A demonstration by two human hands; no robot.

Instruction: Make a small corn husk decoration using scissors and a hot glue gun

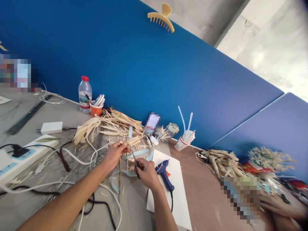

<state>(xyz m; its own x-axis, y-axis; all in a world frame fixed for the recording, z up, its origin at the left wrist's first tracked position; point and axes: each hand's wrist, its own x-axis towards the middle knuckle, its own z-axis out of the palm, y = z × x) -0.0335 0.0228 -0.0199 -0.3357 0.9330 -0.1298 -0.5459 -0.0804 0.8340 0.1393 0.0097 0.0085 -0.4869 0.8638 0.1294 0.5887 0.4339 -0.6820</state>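
Scissors with black handles and slim metal blades (137, 167) sit in your right hand (147, 173), its fingers closed around the handles, blades pointing far and left. Your left hand (116, 155) pinches a pale, dry husk strip (133, 141), just near of a straw-coloured pile of long husks (120, 119). To the right, a blue pistol-shaped glue gun (166, 178) lies on a white rectangular board (178, 186). Far left, a clear red-capped plastic bottle (84, 88) stands beside a small orange cup (96, 110).
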